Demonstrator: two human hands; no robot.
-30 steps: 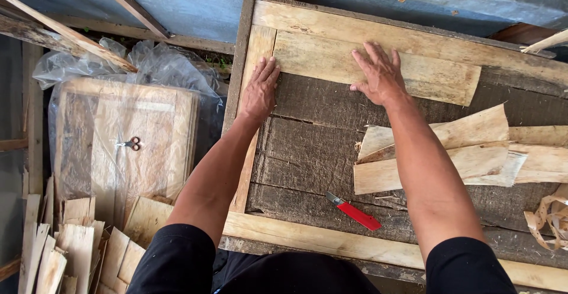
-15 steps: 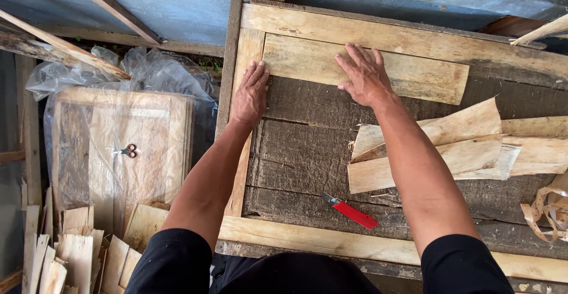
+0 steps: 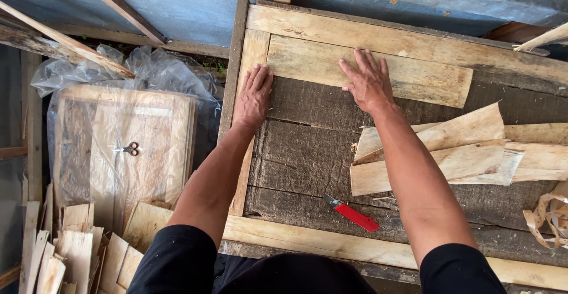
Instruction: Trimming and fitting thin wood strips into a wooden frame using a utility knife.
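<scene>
Near the table's (image 3: 307,152) front edge, a red cutter (image 3: 352,213) lay on the dark boards, just behind the pale strip (image 3: 284,238) that ran along that edge. To its right, toward the right edge, a loose heap of thin pale wood sheets (image 3: 449,152) lay overlapping, with a curl of shavings (image 3: 547,214) by the front right corner.

Farther back, the left hand (image 3: 253,95) lay flat and open, fingers together, on the upright strip (image 3: 251,51) along the table's left edge, its fingertips touching the left end of a thin plank (image 3: 307,63). The right hand (image 3: 367,82) lay flat too, fingers spread wide, palm down on the near edge of that plank; neither hand gripped anything. The plank lay crosswise near the far edge, just in front of a longer pale board (image 3: 384,36) that ran along that edge, and reached from the left strip to well past the table's middle.

Off the left edge, lower down, wood pieces (image 3: 71,252) stood stacked, and behind them a pile of sheets under clear plastic (image 3: 118,146) carried a pair of scissors (image 3: 128,149).
</scene>
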